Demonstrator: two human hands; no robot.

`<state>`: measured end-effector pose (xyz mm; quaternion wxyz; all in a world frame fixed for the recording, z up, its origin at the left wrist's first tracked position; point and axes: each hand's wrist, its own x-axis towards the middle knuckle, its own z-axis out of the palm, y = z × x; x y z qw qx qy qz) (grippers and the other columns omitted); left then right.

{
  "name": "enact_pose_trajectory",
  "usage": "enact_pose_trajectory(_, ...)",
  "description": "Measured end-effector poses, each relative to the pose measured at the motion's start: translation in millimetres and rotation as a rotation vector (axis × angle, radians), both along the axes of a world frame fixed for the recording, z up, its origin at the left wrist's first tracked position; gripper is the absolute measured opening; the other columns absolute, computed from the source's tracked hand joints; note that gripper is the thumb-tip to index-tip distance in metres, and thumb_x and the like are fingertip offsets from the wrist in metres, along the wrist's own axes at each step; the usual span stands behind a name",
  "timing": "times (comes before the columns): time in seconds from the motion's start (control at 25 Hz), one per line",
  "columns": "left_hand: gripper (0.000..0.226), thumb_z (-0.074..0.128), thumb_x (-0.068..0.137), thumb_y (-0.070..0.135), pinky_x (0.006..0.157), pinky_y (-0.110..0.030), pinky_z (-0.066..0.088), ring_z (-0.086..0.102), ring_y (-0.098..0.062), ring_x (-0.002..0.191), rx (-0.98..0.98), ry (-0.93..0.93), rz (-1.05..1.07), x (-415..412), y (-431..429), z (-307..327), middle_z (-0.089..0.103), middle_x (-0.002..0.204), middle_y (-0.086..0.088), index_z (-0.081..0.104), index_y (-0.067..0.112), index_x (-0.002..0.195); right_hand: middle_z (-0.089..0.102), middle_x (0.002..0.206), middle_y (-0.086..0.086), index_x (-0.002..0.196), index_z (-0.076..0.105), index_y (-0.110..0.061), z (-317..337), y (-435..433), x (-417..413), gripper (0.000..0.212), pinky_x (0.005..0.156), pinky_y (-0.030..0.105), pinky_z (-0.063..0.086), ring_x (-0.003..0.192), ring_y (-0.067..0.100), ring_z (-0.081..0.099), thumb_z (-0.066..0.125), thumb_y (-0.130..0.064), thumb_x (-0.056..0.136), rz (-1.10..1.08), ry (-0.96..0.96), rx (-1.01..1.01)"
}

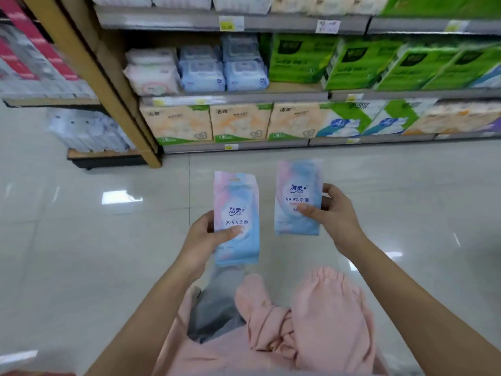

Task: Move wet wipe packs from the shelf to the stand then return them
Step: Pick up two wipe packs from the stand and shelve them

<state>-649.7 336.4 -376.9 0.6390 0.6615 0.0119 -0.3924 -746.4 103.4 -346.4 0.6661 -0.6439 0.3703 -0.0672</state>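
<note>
I see two flat wipe packs held up over the tiled floor, one in each hand, both upright with their printed fronts facing the camera. My left hand grips the left pack by its lower left edge, thumb across the front and fingers behind. The right hand pinches the right pack at its right edge, thumb on the front; this pack sits a little higher and is apart from the other (a clear gap of floor shows between them).

Ahead stands the shelf, well beyond both packs. Its middle tier holds a pale pink bundle at the left, stacked blue packs beside it, then green packages running to the right. The tier below carries cream tissue bales and blue-and-green ones further right. Yellow price tags hang on the tier edges, too blurred to read.

Below the hands, pink clothing fills the bottom of the view. I cannot make out a stand.
</note>
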Motion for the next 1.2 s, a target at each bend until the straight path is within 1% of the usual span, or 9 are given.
enact_pose_trajectory(0.2, 0.037, 0.077, 0.074, 0.011, 0.065, -0.025, 0.053, 0.070, -0.021, 0.090, -0.015, -0.096, -0.171, 125, -97, 30, 0.073, 0.102, -0.005, 0.064, 0.010, 0.109, 0.074, 0.093, 0.010, 0.103, 0.057, -0.013, 15, -63, 52, 0.039, 0.072, 0.035, 0.057, 0.079, 0.022, 0.070, 0.077, -0.002, 0.071, -0.195, -0.016, 0.010)
enact_pose_trajectory(0.32, 0.033, 0.071, 0.078, 0.009, 0.067, -0.025, 0.054, 0.070, -0.019, 0.090, -0.047, -0.145, -0.210, 180, -160, 50, 0.073, 0.102, -0.003, 0.062, 0.010, 0.110, 0.075, 0.091, 0.009, 0.103, 0.058, -0.011, 22, -106, 79, 0.040, 0.067, 0.032, 0.058, 0.078, 0.021, 0.071, 0.078, -0.002, 0.070, -0.279, -0.056, 0.009)
enact_pose_trajectory(0.48, 0.027, 0.070, 0.079, 0.006, 0.067, -0.025, 0.055, 0.070, -0.015, 0.085, -0.064, -0.189, -0.243, 227, -248, 58, 0.074, 0.096, 0.002, 0.064, 0.014, 0.104, 0.076, 0.085, 0.006, 0.101, 0.057, -0.009, 19, -181, 119, 0.040, 0.061, 0.027, 0.056, 0.075, 0.020, 0.072, 0.079, -0.003, 0.068, -0.332, -0.101, 0.014)
enact_pose_trajectory(0.68, 0.034, 0.072, 0.077, 0.008, 0.070, -0.027, 0.055, 0.070, -0.021, 0.093, -0.085, -0.223, -0.191, 262, -361, 71, 0.073, 0.102, -0.003, 0.063, 0.010, 0.109, 0.076, 0.082, 0.005, 0.107, 0.056, -0.001, 36, -299, 176, 0.043, 0.057, 0.023, 0.054, 0.071, 0.016, 0.072, 0.076, 0.003, 0.069, -0.256, -0.163, 0.001)
enact_pose_trajectory(0.8, 0.036, 0.071, 0.076, 0.006, 0.067, -0.020, 0.053, 0.070, -0.014, 0.090, -0.148, -0.260, -0.128, 279, -417, 94, 0.074, 0.100, 0.000, 0.063, 0.011, 0.110, 0.076, 0.084, 0.006, 0.107, 0.055, 0.002, 70, -366, 214, 0.041, 0.060, 0.023, 0.055, 0.074, 0.017, 0.072, 0.073, 0.008, 0.071, -0.181, -0.248, -0.021)
enact_pose_trajectory(0.92, 0.031, 0.072, 0.073, 0.007, 0.066, -0.018, 0.054, 0.071, -0.009, 0.085, -0.215, -0.287, -0.064, 305, -462, 122, 0.075, 0.092, 0.007, 0.064, 0.017, 0.101, 0.076, 0.082, 0.002, 0.102, 0.057, -0.004, 110, -418, 257, 0.036, 0.061, 0.025, 0.056, 0.075, 0.015, 0.072, 0.071, 0.006, 0.070, -0.103, -0.345, -0.073)
enact_pose_trajectory(1.04, 0.037, 0.073, 0.063, 0.018, 0.071, -0.021, 0.055, 0.070, -0.009, 0.086, -0.255, -0.393, -0.009, 345, -495, 156, 0.075, 0.091, 0.009, 0.064, 0.019, 0.099, 0.076, 0.086, 0.001, 0.103, 0.058, -0.006, 144, -453, 301, 0.041, 0.063, 0.025, 0.056, 0.080, 0.017, 0.072, 0.072, -0.001, 0.065, -0.081, -0.450, -0.109)
enact_pose_trajectory(1.12, 0.039, 0.072, 0.062, 0.019, 0.072, -0.022, 0.055, 0.070, -0.010, 0.088, -0.306, -0.481, 0.030, 375, -512, 178, 0.075, 0.093, 0.008, 0.064, 0.019, 0.100, 0.076, 0.088, 0.001, 0.106, 0.058, -0.006, 163, -466, 331, 0.046, 0.064, 0.025, 0.056, 0.082, 0.018, 0.072, 0.073, -0.005, 0.062, -0.067, -0.514, -0.134)
enact_pose_trajectory(1.2, 0.043, 0.073, 0.066, 0.016, 0.074, -0.024, 0.056, 0.069, -0.011, 0.092, -0.342, -0.573, 0.059, 405, -526, 200, 0.074, 0.099, 0.004, 0.061, 0.016, 0.107, 0.076, 0.090, 0.000, 0.108, 0.058, -0.007, 181, -474, 362, 0.048, 0.064, 0.024, 0.056, 0.084, 0.017, 0.072, 0.073, -0.006, 0.063, -0.056, -0.577, -0.151)
